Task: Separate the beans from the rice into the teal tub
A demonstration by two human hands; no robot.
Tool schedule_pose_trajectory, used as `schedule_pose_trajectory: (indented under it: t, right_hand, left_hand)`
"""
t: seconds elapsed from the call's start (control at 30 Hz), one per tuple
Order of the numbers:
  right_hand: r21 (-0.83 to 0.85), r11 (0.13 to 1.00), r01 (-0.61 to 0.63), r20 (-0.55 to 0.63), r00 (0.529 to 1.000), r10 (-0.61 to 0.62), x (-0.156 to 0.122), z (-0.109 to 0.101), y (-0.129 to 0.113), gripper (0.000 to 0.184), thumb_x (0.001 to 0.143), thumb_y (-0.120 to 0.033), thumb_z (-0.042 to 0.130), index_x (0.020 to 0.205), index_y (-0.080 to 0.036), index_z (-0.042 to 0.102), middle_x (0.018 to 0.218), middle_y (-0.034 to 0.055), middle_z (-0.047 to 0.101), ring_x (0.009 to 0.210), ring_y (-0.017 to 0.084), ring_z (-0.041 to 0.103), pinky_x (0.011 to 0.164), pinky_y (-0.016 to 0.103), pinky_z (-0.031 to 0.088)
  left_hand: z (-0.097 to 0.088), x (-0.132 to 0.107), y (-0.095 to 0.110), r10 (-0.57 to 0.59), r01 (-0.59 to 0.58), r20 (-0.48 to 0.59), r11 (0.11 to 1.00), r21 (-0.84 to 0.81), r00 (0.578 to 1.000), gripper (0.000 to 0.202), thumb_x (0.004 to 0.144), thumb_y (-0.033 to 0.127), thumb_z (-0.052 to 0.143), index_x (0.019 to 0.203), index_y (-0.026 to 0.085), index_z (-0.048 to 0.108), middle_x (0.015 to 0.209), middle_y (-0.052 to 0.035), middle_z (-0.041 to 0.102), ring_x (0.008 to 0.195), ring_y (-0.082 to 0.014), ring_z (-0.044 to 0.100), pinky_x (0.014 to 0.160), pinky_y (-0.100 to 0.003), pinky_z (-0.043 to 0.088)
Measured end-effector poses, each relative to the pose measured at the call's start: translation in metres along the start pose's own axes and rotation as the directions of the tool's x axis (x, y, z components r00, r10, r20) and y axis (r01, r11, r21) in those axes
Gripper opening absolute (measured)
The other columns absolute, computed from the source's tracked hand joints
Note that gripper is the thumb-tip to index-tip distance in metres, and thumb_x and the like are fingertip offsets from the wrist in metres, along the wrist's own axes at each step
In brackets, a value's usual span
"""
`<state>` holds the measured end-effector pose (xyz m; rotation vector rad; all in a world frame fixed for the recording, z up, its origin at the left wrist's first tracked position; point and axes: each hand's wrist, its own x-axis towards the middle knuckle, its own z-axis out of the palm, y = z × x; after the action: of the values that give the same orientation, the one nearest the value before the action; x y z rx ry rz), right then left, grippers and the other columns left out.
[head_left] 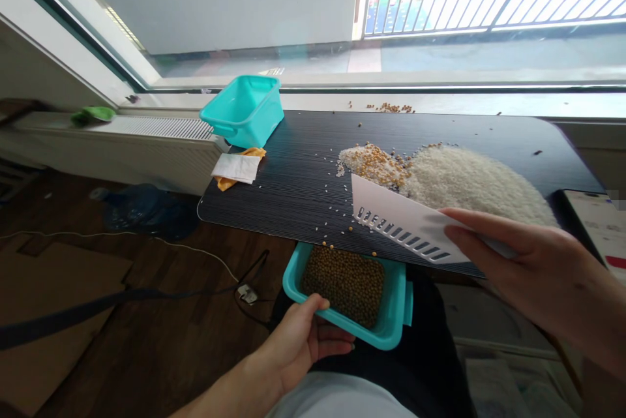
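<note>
My left hand [303, 336] grips the near rim of a teal tub [394, 327] filled with brown beans [345, 281], held just below the front edge of the dark table [293, 177]. My right hand [528, 265] is closed on a white slotted scraper [401, 219] that stands on the table at the near side of a mixed heap of yellow beans [376, 165] and white rice [464, 180]. A few beans lie at the table edge above the tub.
A second, tilted teal tub [244, 108] sits at the table's far left corner beside a white and orange cloth [238, 167]. Stray grains dot the table and the window sill [391, 107]. Cables and cardboard lie on the wooden floor at left.
</note>
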<state>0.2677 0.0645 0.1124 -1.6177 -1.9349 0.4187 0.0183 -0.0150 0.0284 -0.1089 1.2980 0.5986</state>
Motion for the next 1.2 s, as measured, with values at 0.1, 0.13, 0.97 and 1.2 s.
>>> schedule_pose_trajectory:
  t: [0.1, 0.13, 0.97, 1.2]
  right_hand:
    - [0.002, 1.000, -0.031, -0.008, 0.999, 0.031, -0.002, 0.000, 0.003, 0.031, 0.081, -0.045, 0.060, 0.098, -0.029, 0.080, 0.080, 0.0009, 0.079, 0.060, 0.016, 0.070, 0.050, 0.023, 0.053]
    - [-0.008, 0.998, -0.055, -0.006, 0.998, 0.055, -0.002, 0.000, 0.004, 0.031, 0.081, -0.046, 0.060, 0.099, -0.029, 0.079, 0.081, 0.0010, 0.079, 0.060, 0.016, 0.070, 0.051, 0.023, 0.053]
    - [-0.069, 0.996, 0.056, -0.037, 0.998, -0.059, -0.013, 0.002, -0.001, 0.029, 0.084, -0.046, 0.059, 0.096, -0.030, 0.080, 0.079, -0.0001, 0.079, 0.058, 0.016, 0.071, 0.048, 0.019, 0.053]
    - [-0.021, 0.988, 0.151, 0.029, 0.988, -0.150, -0.008, 0.004, -0.009, 0.027, 0.085, -0.045, 0.058, 0.092, -0.031, 0.080, 0.076, -0.0011, 0.078, 0.054, 0.015, 0.070, 0.047, 0.017, 0.052]
  left_hand:
    - [0.000, 0.000, -0.001, -0.001, 0.001, -0.001, 1.000, 0.000, 1.000, 0.014, 0.093, 0.017, 0.044, 0.084, 0.013, 0.055, 0.068, -0.0094, 0.071, 0.056, -0.0182, 0.069, 0.058, -0.029, 0.057]
    - [0.000, 0.000, -0.002, 0.001, -0.001, -0.003, 1.000, -0.001, 1.000, 0.014, 0.093, 0.017, 0.044, 0.083, 0.014, 0.054, 0.068, -0.0093, 0.071, 0.056, -0.0182, 0.069, 0.058, -0.029, 0.057]
    - [-0.005, 0.004, -0.001, 0.001, -0.001, 0.004, 0.999, -0.033, 1.000, 0.014, 0.094, 0.018, 0.044, 0.087, 0.012, 0.055, 0.069, -0.0105, 0.072, 0.056, -0.0187, 0.069, 0.059, -0.030, 0.058]
    - [-0.009, 0.001, 0.000, 0.012, -0.012, -0.002, 0.998, -0.056, 1.000, 0.014, 0.094, 0.018, 0.045, 0.087, 0.012, 0.056, 0.069, -0.0104, 0.072, 0.056, -0.0188, 0.070, 0.059, -0.030, 0.058]
